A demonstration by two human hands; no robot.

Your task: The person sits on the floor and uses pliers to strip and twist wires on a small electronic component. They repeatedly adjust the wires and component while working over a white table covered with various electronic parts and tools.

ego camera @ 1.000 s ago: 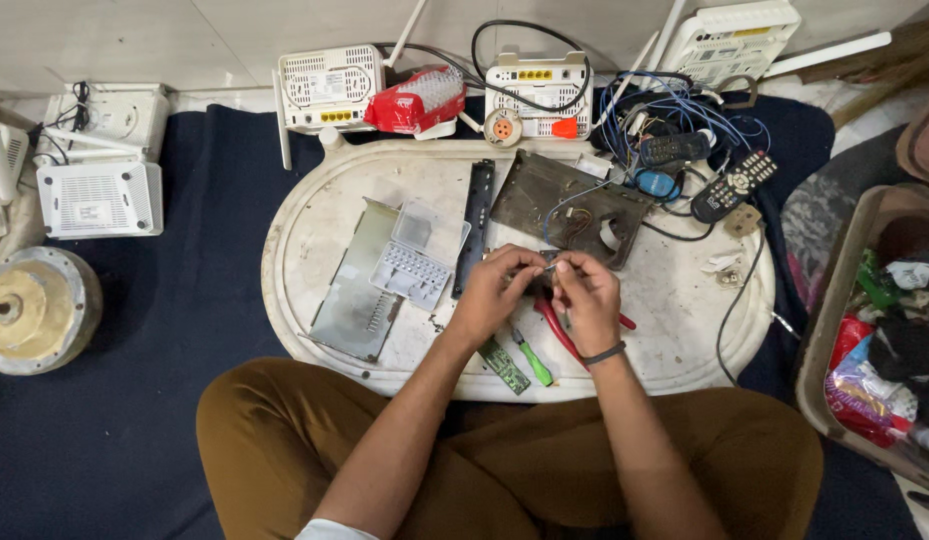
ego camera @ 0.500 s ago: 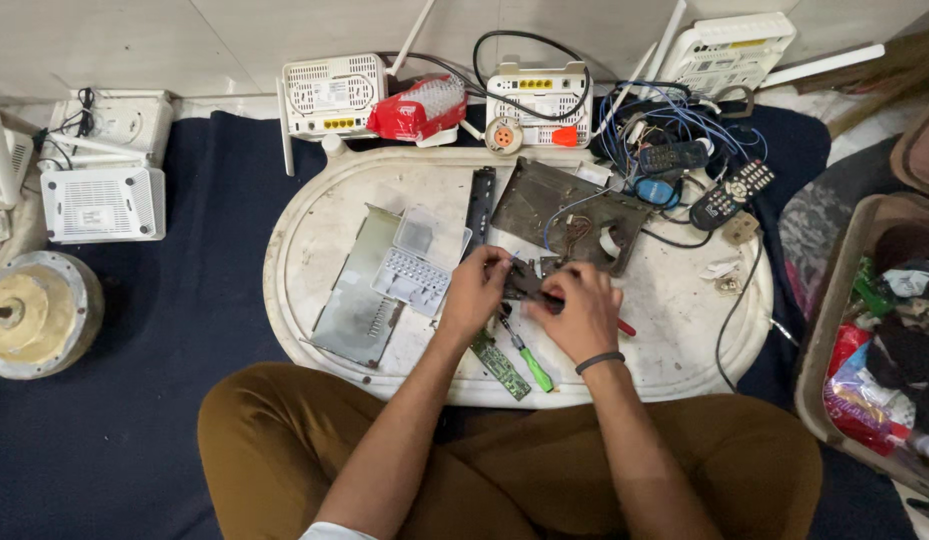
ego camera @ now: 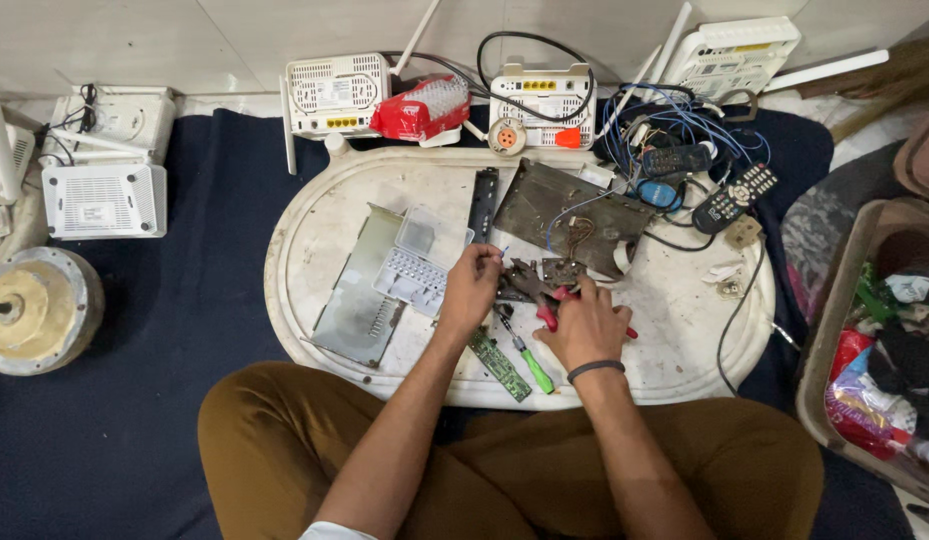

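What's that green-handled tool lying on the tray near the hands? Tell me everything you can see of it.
The green-handled screwdriver is a slim tool with a bright green, plastic-looking grip and a thin grey metal shaft. It lies flat on the white oval tray, slanted, its tip pointing up and left toward the left hand, its grip toward the person's lap. It sits between a narrow green circuit board strip and the right hand. Neither hand seems to touch it.

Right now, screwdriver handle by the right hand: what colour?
Bright green, clearest in the head view: screwdriver beside the right hand.
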